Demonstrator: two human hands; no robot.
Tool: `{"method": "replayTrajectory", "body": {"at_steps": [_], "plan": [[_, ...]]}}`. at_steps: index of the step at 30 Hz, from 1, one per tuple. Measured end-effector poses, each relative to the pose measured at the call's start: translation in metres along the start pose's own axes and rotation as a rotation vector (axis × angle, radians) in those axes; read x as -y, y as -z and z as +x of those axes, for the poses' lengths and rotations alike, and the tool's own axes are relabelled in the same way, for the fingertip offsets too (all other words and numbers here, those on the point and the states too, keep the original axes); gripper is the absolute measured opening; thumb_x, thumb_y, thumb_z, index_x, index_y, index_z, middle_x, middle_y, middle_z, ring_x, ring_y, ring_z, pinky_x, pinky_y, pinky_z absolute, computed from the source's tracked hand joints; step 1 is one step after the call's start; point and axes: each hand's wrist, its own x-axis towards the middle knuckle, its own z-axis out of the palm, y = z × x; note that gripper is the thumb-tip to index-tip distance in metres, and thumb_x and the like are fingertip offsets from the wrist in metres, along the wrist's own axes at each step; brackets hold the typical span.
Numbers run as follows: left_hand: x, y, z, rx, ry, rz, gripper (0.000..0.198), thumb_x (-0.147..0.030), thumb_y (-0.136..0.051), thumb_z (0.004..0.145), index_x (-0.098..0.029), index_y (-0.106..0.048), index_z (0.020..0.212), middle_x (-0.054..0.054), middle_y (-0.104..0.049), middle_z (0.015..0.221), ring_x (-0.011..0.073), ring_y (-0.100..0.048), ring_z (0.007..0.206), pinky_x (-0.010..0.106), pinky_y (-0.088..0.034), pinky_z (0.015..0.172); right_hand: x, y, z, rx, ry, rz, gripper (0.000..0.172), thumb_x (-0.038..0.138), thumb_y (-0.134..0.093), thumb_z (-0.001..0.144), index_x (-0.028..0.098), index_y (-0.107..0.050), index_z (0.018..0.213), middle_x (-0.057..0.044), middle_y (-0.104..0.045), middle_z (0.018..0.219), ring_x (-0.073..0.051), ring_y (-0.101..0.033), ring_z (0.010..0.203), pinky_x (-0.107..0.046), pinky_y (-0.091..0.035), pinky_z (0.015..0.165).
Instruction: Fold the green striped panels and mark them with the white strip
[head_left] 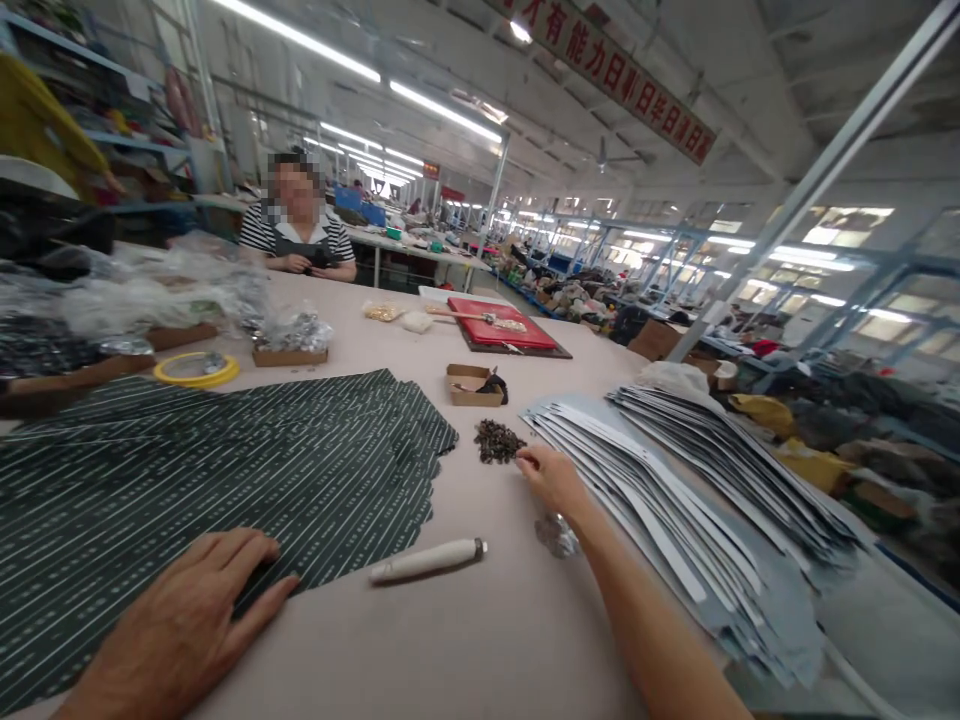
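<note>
My left hand lies flat, fingers stretched out, on the near edge of dark fabric with white stripes and dashes. At the right edge of a pile of small dark brown pieces, too small to name, is my right hand. Its thumb and fingertips are pinched together; whatever is between them is hidden. Between my hands rests a white rod-shaped tool with a dark collar and metal tip. Under my right wrist is a small clear plastic bag with shiny contents.
Stacked grey and white cut panels cover the table's right. Beyond the pile stand a small cardboard box and a red board. At left are a yellow tape roll and plastic bags. A person sits opposite.
</note>
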Motion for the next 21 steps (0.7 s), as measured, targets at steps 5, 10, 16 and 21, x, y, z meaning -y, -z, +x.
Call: {"method": "replayTrajectory", "body": {"at_steps": [5,10,16,21], "plan": [[-0.032,0.032,-0.013,0.155,0.03,-0.04,0.013,-0.036,-0.058,0.093,-0.024,-0.059,0.088,0.002,-0.063,0.086,0.0226,-0.059,0.084,0.034,-0.048,0.076,0.052,-0.029,0.001,0.018,0.055,0.07,0.034,0.031,-0.053,0.099,0.019,-0.067,0.128,-0.011,-0.072,0.109,-0.022,-0.068,0.099,-0.03,-0.046,0.085],[-0.049,0.057,-0.032,0.339,0.088,-0.153,0.008,-0.028,-0.055,0.092,-0.024,-0.06,0.087,0.001,-0.063,0.089,0.0191,-0.06,0.082,0.03,-0.049,0.072,0.049,-0.038,0.011,0.02,0.008,0.088,0.027,0.033,-0.052,0.099,0.019,-0.071,0.111,-0.01,-0.074,0.107,-0.023,-0.069,0.096,-0.031,-0.046,0.081],[0.049,0.082,0.0,0.4,0.355,0.037,0.037,-0.032,-0.047,0.093,-0.019,-0.059,0.125,0.013,-0.06,0.136,0.0302,-0.052,0.129,0.048,-0.043,0.11,0.05,-0.044,0.02,0.013,-0.052,0.074,0.031,0.043,-0.053,0.096,0.019,-0.073,0.101,-0.012,-0.076,0.102,-0.028,-0.07,0.092,-0.034,-0.046,0.076],[0.117,0.089,0.016,0.465,0.385,0.082,0.041,-0.038,-0.056,0.086,-0.021,-0.064,0.123,0.011,-0.063,0.129,0.0305,-0.057,0.119,0.046,-0.044,0.108,0.053,-0.048,0.019,-0.003,-0.031,0.07,0.03,0.039,-0.05,0.095,0.019,-0.072,0.093,-0.014,-0.075,0.097,-0.028,-0.069,0.088,-0.035,-0.046,0.076]]}}
